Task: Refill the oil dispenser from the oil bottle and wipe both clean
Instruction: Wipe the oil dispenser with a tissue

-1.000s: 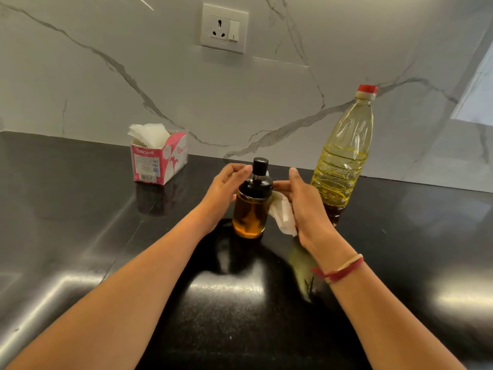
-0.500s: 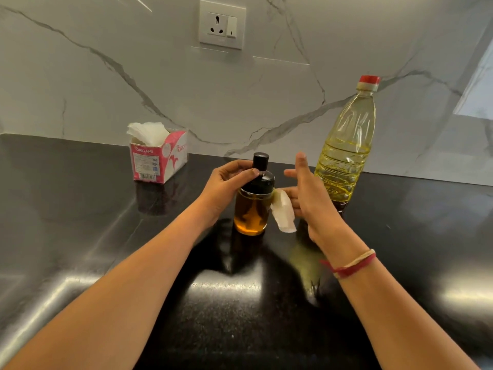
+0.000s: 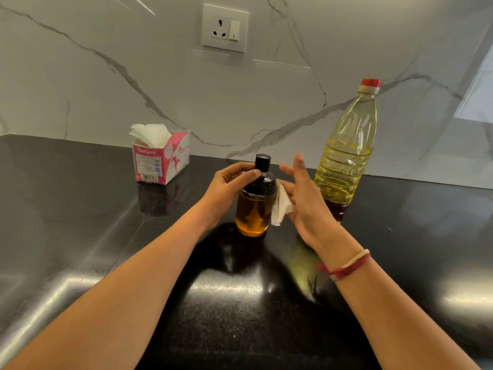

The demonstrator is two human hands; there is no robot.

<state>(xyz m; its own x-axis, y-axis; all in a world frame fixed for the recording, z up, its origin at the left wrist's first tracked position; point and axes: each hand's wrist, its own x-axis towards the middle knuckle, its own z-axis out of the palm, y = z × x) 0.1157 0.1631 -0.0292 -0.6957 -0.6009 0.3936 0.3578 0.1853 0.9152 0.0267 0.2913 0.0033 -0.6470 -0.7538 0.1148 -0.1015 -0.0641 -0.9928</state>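
A small glass oil dispenser (image 3: pixel 253 214) with amber oil and a black lid stands upright on the black counter (image 3: pixel 80 236). My left hand (image 3: pixel 229 188) grips it around the black lid and shoulder from the left. On its right side, my right hand (image 3: pixel 309 206) holds a crumpled white tissue (image 3: pixel 281 209) with its lower fingers against the glass. The index finger and thumb of that hand stick out straight. The tall plastic oil bottle (image 3: pixel 344 156), red cap on and partly full of yellow oil, stands just behind my right hand.
A pink and white tissue box (image 3: pixel 160 161) with tissues sticking out stands at the back left, near the marble wall. A wall socket (image 3: pixel 225 28) is above it. The glossy counter stretches left, right and toward me.
My left hand has closed round the dispenser's lid. My right hand has slid down its right side with the tissue, and the index finger has lifted away.
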